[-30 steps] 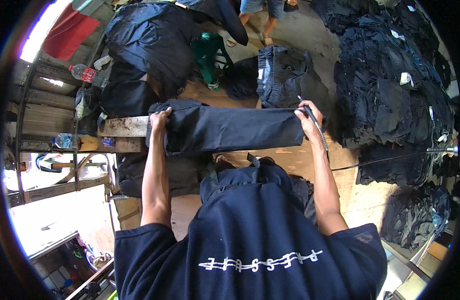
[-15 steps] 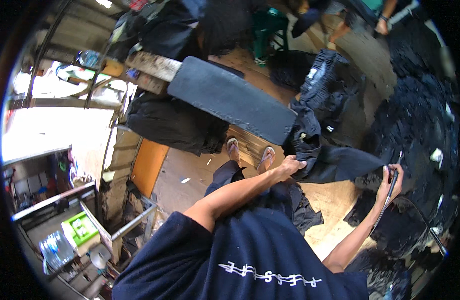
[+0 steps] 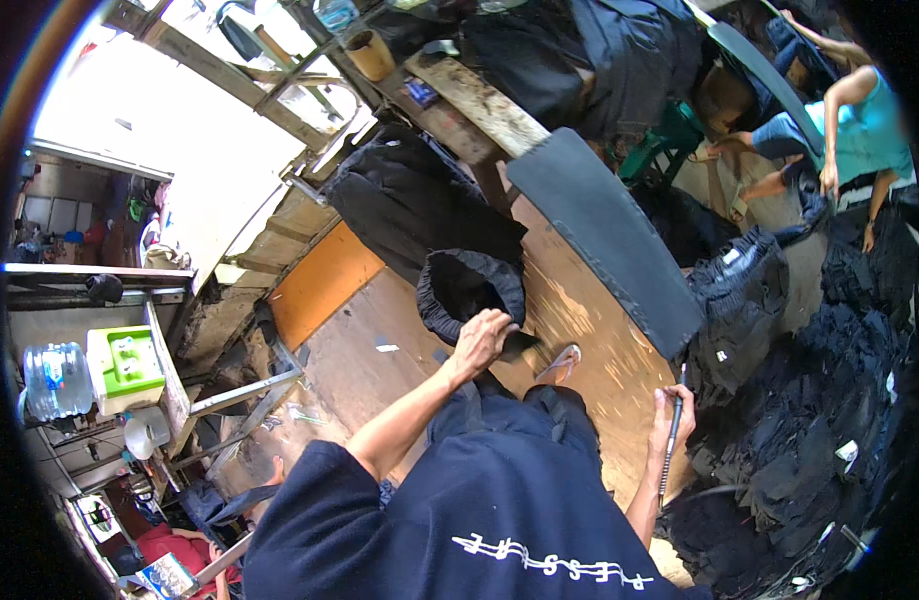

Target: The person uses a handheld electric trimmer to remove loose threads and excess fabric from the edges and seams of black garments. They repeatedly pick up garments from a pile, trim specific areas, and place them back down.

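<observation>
My left hand (image 3: 483, 343) is closed on a black garment (image 3: 472, 292) with a gathered, elastic-looking edge. The garment's opening faces up, in front of a larger stack of black cloth (image 3: 420, 205) that lies beyond it. Out to the right, my right hand (image 3: 670, 418) is closed around a slim black pen-shaped tool (image 3: 674, 432), held upright with its tip above the fingers. A ribbed stretch hangs from the tool's lower end. No cloth shows in the right hand.
Ahead, a long dark padded board (image 3: 605, 235) rests on a wooden plank (image 3: 480, 105). Black garments (image 3: 830, 410) heap up at the right. A co-worker in teal (image 3: 865, 125) bends at the far right; another person in red (image 3: 175, 550) is at lower left. An orange panel (image 3: 325, 275) leans leftward.
The view has turned to the right. My left hand has carried the black garment from beside the padded board to the stack at left. My right hand has let go of the cloth and keeps the tool.
</observation>
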A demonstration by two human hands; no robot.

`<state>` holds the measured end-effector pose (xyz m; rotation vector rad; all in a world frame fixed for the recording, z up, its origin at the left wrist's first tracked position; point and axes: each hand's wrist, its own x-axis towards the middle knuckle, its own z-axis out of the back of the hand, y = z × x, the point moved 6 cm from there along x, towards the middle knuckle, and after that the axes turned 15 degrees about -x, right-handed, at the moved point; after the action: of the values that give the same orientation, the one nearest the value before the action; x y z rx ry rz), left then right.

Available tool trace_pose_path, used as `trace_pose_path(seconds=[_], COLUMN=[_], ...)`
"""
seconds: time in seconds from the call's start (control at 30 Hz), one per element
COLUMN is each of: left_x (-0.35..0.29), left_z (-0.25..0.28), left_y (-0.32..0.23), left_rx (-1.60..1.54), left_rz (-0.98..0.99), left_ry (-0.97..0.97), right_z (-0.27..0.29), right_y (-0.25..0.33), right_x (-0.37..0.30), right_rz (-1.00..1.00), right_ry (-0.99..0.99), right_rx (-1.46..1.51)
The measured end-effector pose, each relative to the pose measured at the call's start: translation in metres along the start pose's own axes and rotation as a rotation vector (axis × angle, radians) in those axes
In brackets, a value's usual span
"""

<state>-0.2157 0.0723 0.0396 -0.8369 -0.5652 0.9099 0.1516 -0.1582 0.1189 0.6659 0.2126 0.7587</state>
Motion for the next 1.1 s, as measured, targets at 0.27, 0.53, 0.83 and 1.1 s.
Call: trace_pose_path(seconds=[0.27,0.53,0.83,1.1], left_x=[-0.004,0.123,0.161,0.038], left_z=[0.12,0.353,0.353,-0.026], left_y=[0.03,0.131,0.263,0.116], left_rx=[-0.118,0.009,0.436,-0.309], left_rz=[-0.146,-0.177,0.128,0.312], left_ry=[-0.209,-0.381,-0.362,0.88], right_z=[0.001,-0.009,-0.008,0.048], right_y=[0.109,0.152,0.103,-0.02], right_x=[0.022,0.004,-0.035,0.003], right_rz=[-0.018,-0.011,-0.127,-0.216], right_ry=[-0.031,-0.08,-0.033,-0.353], right_rx=[-0.059,-0.082,-0.173,0.014])
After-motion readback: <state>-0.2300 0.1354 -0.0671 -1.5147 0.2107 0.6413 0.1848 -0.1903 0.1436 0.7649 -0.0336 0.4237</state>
